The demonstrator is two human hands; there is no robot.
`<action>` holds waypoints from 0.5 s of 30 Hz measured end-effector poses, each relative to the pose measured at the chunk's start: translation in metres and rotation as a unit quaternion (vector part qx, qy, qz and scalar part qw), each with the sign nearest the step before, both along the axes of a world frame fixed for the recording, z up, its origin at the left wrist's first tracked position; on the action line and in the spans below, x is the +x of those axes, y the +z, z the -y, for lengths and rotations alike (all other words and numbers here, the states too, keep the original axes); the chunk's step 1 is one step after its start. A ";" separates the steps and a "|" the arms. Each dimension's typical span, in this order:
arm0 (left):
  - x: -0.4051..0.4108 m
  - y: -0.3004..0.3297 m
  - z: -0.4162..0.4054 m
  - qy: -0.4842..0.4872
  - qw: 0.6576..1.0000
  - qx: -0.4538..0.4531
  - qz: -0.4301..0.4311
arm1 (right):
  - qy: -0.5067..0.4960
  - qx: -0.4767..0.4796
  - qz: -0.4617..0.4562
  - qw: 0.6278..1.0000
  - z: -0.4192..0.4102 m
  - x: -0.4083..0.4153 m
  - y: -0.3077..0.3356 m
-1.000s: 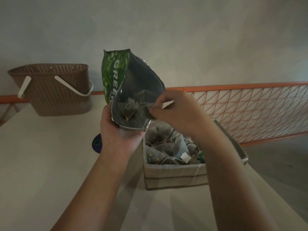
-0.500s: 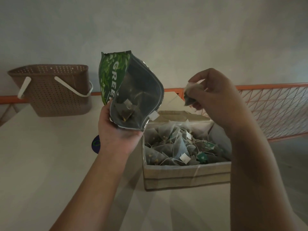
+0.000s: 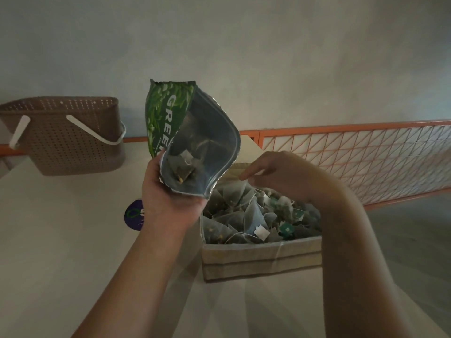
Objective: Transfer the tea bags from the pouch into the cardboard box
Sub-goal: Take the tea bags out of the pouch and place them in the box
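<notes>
Tea bags (image 3: 246,211), pyramid-shaped with strings and small paper tags, fill the cardboard box (image 3: 262,261) nearly to its rim; I use the box as the landmark for all that follows. It stands on the pale tabletop (image 3: 61,252). Above its left edge my left hand (image 3: 168,198) keeps a full grip on the pouch (image 3: 195,142), fingers and thumb curled round its lower end; I see the pouch held upright and turned so that its open mouth faces me. Its outside is green with white lettering, its lining silvery. Inside the pouch, low down, lies at least one more tea bag (image 3: 181,165) with a white tag. Over the back left part of the box my right hand (image 3: 280,174) hangs palm down, fingertips pointing left toward the pouch mouth and just above the pile. The fingers look loosely extended, and one tea bag sits directly beneath them; I cannot tell whether they hold it or merely touch it. Left of the box, partly hidden by my left wrist, a round purple sticker (image 3: 134,214) lies flat on the tabletop. Farther left and behind stands a brown perforated basket (image 3: 70,140) with a white handle. Behind and to the right of the box runs an orange wire railing (image 3: 353,162).
</notes>
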State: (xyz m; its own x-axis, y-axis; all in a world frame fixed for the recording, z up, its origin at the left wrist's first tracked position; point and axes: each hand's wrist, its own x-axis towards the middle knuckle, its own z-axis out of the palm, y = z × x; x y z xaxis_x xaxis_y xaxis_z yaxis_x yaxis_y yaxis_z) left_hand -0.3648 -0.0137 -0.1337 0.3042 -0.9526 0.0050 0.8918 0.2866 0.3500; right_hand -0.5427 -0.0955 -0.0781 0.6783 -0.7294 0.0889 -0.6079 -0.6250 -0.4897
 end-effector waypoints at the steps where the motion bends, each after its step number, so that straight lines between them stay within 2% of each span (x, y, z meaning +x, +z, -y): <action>1: -0.001 0.000 -0.001 -0.012 1.000 -0.006 0.001 | 0.019 0.003 -0.027 0.999 0.001 0.002 -0.003; 4: -0.003 0.001 -0.002 -0.035 0.999 -0.017 0.009 | 0.037 0.033 -0.149 0.988 0.003 0.006 -0.013; 6: -0.003 0.001 -0.001 -0.028 0.999 -0.015 0.016 | 0.012 0.045 -0.152 0.987 0.002 0.007 -0.011; 9: -0.002 0.003 -0.001 -0.015 1.000 -0.010 -0.007 | -0.007 -0.027 -0.017 0.999 -0.004 0.008 0.000; 12: -0.002 0.002 0.001 -0.005 1.000 -0.025 0.009 | -0.005 -0.087 0.166 0.982 -0.024 0.013 0.016; 13: -0.002 0.000 0.002 -0.003 1.000 -0.028 0.014 | 0.006 -0.083 0.207 0.975 -0.032 0.017 0.020; 15: -0.001 -0.002 0.003 0.003 1.000 -0.024 0.011 | 0.036 -0.072 0.224 0.971 -0.045 0.030 0.020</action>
State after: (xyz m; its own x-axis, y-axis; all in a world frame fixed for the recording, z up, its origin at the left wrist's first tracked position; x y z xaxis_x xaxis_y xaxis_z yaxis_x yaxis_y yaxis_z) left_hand -0.3657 -0.0168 -0.1360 0.3084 -0.9495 0.0575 0.8825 0.3082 0.3554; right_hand -0.5129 -0.0507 -0.0582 0.5969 -0.6395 0.4845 -0.3056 -0.7396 -0.5997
